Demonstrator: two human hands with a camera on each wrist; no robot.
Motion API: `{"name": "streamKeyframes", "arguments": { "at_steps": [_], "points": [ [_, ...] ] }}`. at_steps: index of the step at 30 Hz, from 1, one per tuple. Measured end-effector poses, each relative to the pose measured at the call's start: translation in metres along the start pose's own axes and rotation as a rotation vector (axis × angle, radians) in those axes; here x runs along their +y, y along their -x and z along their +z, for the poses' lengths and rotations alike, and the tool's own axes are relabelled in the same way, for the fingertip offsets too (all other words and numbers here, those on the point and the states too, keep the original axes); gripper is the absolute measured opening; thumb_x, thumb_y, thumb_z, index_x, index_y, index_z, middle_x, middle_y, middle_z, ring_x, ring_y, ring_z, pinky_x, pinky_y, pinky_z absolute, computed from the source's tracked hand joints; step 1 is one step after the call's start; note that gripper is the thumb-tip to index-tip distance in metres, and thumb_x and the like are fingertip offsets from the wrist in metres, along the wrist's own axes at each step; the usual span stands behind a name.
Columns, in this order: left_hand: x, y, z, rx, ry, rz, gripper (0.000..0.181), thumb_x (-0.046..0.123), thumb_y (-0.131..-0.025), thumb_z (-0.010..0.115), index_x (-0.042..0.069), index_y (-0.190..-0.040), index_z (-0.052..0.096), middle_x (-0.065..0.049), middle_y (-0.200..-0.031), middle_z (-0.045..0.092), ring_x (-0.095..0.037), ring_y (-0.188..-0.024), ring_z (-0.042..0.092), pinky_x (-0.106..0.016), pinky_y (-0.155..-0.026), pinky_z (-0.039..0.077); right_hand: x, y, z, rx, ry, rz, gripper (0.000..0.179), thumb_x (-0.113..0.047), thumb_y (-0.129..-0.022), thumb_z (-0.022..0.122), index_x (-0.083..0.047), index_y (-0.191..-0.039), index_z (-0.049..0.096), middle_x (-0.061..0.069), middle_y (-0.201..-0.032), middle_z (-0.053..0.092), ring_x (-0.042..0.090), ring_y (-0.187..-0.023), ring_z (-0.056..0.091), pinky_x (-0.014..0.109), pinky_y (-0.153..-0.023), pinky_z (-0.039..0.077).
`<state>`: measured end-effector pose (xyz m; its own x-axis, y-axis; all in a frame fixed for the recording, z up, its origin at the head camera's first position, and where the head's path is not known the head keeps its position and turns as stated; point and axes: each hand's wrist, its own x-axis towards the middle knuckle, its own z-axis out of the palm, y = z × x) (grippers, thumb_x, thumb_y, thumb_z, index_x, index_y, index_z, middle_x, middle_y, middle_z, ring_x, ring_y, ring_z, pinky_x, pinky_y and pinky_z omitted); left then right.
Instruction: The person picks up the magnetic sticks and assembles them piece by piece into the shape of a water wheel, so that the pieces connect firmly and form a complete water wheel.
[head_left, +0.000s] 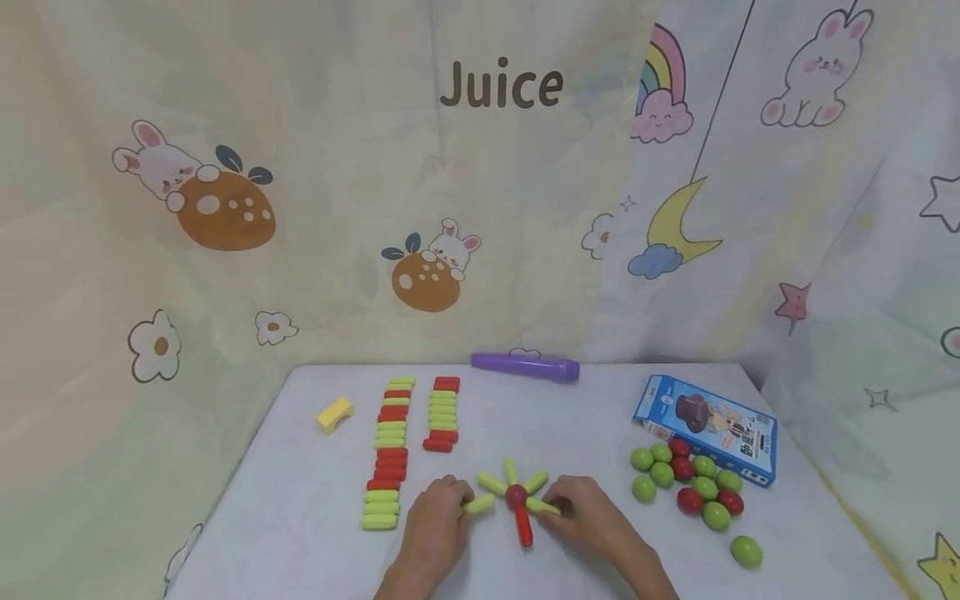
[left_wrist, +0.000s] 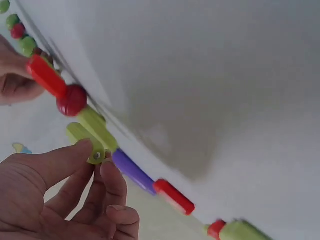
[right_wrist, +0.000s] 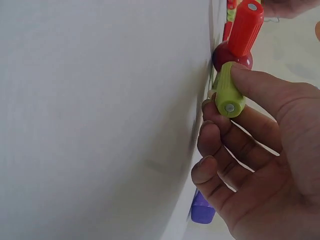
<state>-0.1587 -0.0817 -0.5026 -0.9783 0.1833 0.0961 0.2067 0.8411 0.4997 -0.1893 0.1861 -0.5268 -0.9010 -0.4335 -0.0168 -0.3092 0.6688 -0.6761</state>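
While fingers [left_wrist: 114, 182] pinch green rods [head_left: 479, 504], the backdrop [head_left: 337, 167] reads "Juice" [head_left: 503, 88].

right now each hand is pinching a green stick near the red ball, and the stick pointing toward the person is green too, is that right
Not quite: the stick pointing toward the person is red, not green, as the head view shows. The left hand and right hand do each pinch a green stick near the red ball.

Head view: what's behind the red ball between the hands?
Three green sticks fan out behind the red ball; farther back, a purple wand. The ball covers the tabletop beneath it.
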Motion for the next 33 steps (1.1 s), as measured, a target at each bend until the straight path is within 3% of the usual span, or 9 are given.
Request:
{"name": "streamKeyframes", "arguments": {
  "at_steps": [7,17,20,23,27,30,33],
  "points": [
    [0.009,0.002,0.017,0.003,-0.008,0.005,0.015,0.007,-0.089,0.087,0.01,-0.102,0.08,0.006,-0.084,0.062,-0.008,-0.079,0.055,-0.03,-0.072,0.052,-0.007,0.0,0.006,0.008,0.015,-0.015,0.011,-0.023,-0.092,0.086,-0.016,-0.097,0.079,-0.013,-0.083,0.065,0.003,-0.074,0.053,0.023,-0.066,0.049],
    [0.01,-0.005,0.02,0.038,-0.122,0.039,0.016,0.007,-0.088,0.087,0.01,-0.101,0.078,0.004,-0.082,0.06,-0.011,-0.077,0.053,-0.031,-0.069,0.05,-0.011,0.008,-0.002,0.008,-0.018,0.016,0.016,-0.031,-0.095,0.084,-0.017,-0.102,0.08,-0.014,-0.084,0.065,0.003,-0.076,0.056,0.023,-0.068,0.051],
    [0.01,-0.008,0.02,0.02,-0.133,0.025,0.02,0.009,-0.089,0.088,0.009,-0.107,0.079,0.001,-0.086,0.064,-0.013,-0.079,0.057,-0.032,-0.072,0.053,-0.007,0.019,-0.015,0.072,-0.014,0.029,0.018,-0.03,-0.098,0.082,-0.014,-0.107,0.08,-0.014,-0.086,0.067,0.003,-0.078,0.057,0.023,-0.07,0.052],
    [0.009,-0.009,0.02,-0.005,-0.14,0.006,0.026,0.012,-0.09,0.088,0.008,-0.114,0.079,0.0,-0.09,0.068,-0.014,-0.083,0.06,-0.035,-0.076,0.057,0.004,0.034,-0.031,0.203,0.071,0.091,0.019,-0.024,-0.096,0.083,-0.014,-0.112,0.079,-0.011,-0.092,0.068,0.007,-0.084,0.059,0.027,-0.075,0.055],
    [0.007,-0.007,0.02,0.003,-0.125,0.014,0.027,0.015,-0.09,0.088,0.008,-0.114,0.079,-0.001,-0.093,0.069,-0.016,-0.086,0.062,-0.04,-0.079,0.059,0.019,0.053,-0.05,0.37,0.24,0.201,0.031,-0.016,-0.089,0.089,-0.012,-0.118,0.079,0.003,-0.112,0.071,0.024,-0.107,0.067,0.046,-0.094,0.06],
    [0.007,-0.006,0.02,0.008,-0.102,0.021,0.027,0.017,-0.09,0.089,0.008,-0.115,0.08,-0.001,-0.095,0.069,-0.016,-0.086,0.06,-0.039,-0.078,0.058,0.029,0.06,-0.061,0.401,0.31,0.26,0.039,-0.012,-0.088,0.09,-0.005,-0.123,0.077,0.015,-0.126,0.067,0.037,-0.12,0.064,0.06,-0.102,0.055],
    [0.008,-0.007,0.021,-0.001,-0.09,0.019,0.029,0.017,-0.091,0.088,0.008,-0.117,0.08,-0.001,-0.097,0.069,-0.015,-0.086,0.058,-0.037,-0.079,0.058,0.038,0.061,-0.069,0.352,0.32,0.314,0.042,-0.009,-0.089,0.088,0.002,-0.127,0.074,0.019,-0.126,0.065,0.039,-0.119,0.063,0.061,-0.102,0.055]
  ]
}}
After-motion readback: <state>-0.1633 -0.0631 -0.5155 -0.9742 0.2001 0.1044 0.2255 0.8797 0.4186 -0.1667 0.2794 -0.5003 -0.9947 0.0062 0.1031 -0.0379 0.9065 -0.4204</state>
